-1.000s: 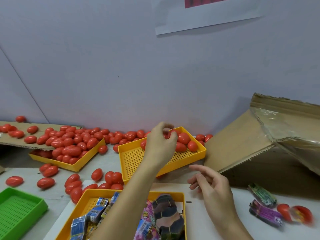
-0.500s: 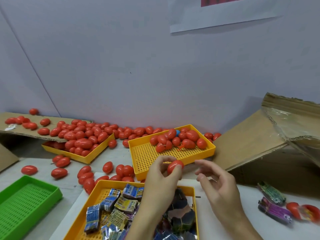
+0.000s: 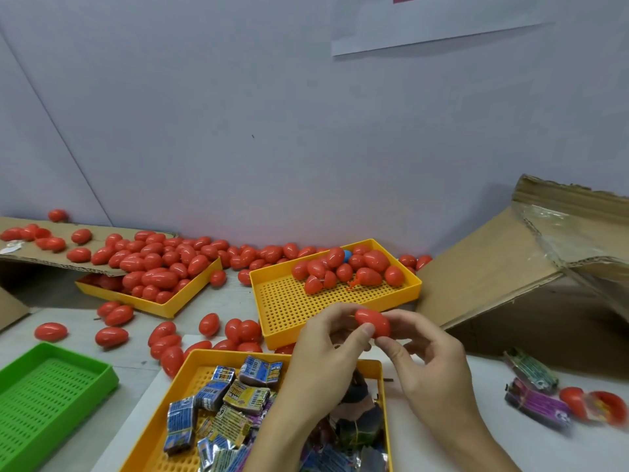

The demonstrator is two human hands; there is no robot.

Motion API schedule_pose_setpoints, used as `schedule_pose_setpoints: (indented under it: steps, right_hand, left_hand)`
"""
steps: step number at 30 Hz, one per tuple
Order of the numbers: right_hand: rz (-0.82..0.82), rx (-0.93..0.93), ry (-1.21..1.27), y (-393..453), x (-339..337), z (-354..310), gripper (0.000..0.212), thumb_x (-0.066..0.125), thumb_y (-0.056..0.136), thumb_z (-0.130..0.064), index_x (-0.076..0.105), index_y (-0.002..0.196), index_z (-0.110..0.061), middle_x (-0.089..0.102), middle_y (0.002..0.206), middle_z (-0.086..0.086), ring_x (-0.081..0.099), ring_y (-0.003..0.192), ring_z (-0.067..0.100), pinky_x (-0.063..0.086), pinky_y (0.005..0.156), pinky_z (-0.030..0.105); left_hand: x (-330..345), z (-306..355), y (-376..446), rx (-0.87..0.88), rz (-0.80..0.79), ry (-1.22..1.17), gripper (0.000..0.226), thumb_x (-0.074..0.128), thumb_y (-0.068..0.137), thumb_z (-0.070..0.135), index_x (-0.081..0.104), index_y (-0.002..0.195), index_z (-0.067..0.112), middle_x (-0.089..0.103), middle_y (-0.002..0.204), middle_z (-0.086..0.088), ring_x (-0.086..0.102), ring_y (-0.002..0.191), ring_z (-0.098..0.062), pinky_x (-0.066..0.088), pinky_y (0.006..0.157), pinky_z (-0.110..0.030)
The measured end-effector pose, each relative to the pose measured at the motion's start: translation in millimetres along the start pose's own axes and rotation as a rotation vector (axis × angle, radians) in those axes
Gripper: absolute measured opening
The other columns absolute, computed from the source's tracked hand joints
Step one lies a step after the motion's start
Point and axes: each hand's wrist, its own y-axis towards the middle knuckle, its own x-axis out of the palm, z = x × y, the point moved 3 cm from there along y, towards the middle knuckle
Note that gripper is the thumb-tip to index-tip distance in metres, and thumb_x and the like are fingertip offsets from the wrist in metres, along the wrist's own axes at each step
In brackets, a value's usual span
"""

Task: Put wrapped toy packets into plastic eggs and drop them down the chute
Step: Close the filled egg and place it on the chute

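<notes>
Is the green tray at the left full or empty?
Empty: the green tray shows only its bare slotted floor, though its near end runs out of the picture.

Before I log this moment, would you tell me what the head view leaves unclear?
- Red plastic egg, pinched between left hand and right hand: fingers cover its underside, so whether it is empty cannot be told.
- Yellow tray of wrapped toy packets: near end cut off by the bottom edge, right part behind the left forearm.
- Cardboard chute: cut off at the right edge.
</notes>
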Motion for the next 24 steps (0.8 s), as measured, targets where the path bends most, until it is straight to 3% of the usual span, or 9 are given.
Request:
schedule_pose_setpoints:
  steps: [8, 12, 15, 18, 21, 24]
  right_hand:
    - [0.058, -0.068, -0.054, -1.9, 1.2, -5.6, 0.034, 0.070, 0.068, -0.053, 0.067, 0.096, -0.035, 0.069, 0.091, -0.022, 0.065, 0.091, 0.004, 0.054, 0.067, 0.029]
    - [0.075, -0.163, -0.165, -3.3, 2.4, -7.8, 0.030, 0.079, 0.071, -0.034, 0.066, 0.097, -0.032, 0.067, 0.091, -0.019, 0.062, 0.092, 0.005, 0.051, 0.065, 0.020]
    - [0.084, -0.194, -0.209, -3.6, 2.4, -5.2, 0.047, 0.088, 0.068, -0.014, 0.061, 0.101, -0.035, 0.066, 0.094, -0.019, 0.061, 0.094, 0.001, 0.050, 0.065, 0.015]
    - [0.092, -0.218, -0.196, -3.7, 1.8, -4.4, 0.052, 0.087, 0.069, -0.014, 0.058, 0.105, -0.038, 0.066, 0.095, -0.020, 0.061, 0.094, 0.000, 0.049, 0.065, 0.011]
    - [0.064, -0.236, -0.172, -5.4, 3.4, -5.4, 0.047, 0.081, 0.075, -0.031, 0.057, 0.114, -0.040, 0.065, 0.099, -0.021, 0.062, 0.097, 0.005, 0.051, 0.064, 0.016]
    - [0.009, -0.243, -0.176, -7.1, 7.9, -5.5, 0.052, 0.081, 0.078, -0.028, 0.058, 0.123, -0.038, 0.064, 0.107, -0.022, 0.062, 0.098, 0.008, 0.052, 0.065, 0.017]
  left_hand:
    - [2.3, -0.7, 0.3, -0.007, -0.009, -0.013, 0.022, 0.058, 0.099, 0.021, 0.064, 0.118, 0.031, 0.071, 0.096, 0.008, 0.063, 0.074, 0.006, 0.048, 0.066, -0.011]
    - [1.6, -3.0, 0.8, -0.033, -0.009, -0.084, 0.018, 0.062, 0.097, 0.018, 0.067, 0.111, 0.028, 0.073, 0.103, 0.003, 0.070, 0.090, -0.009, 0.055, 0.072, -0.022]
    - [0.5, -6.6, 2.1, -0.129, 0.005, -0.228, 0.022, 0.058, 0.099, 0.009, 0.071, 0.108, 0.024, 0.074, 0.104, -0.006, 0.072, 0.093, -0.020, 0.059, 0.077, -0.031]
    - [0.0, -7.8, 3.2, -0.190, 0.017, -0.328, 0.025, 0.054, 0.100, 0.005, 0.073, 0.106, 0.021, 0.075, 0.103, -0.008, 0.074, 0.094, -0.022, 0.059, 0.076, -0.031]
    - [-1.3, -5.9, 2.2, -0.150, 0.005, -0.297, 0.016, 0.065, 0.095, 0.015, 0.074, 0.101, 0.027, 0.076, 0.100, -0.001, 0.073, 0.094, -0.018, 0.059, 0.075, -0.027]
    - [-0.6, -2.0, -1.4, -0.067, -0.029, -0.115, 0.015, 0.078, 0.084, 0.030, 0.072, 0.098, 0.032, 0.075, 0.096, 0.005, 0.071, 0.093, -0.011, 0.060, 0.074, -0.026]
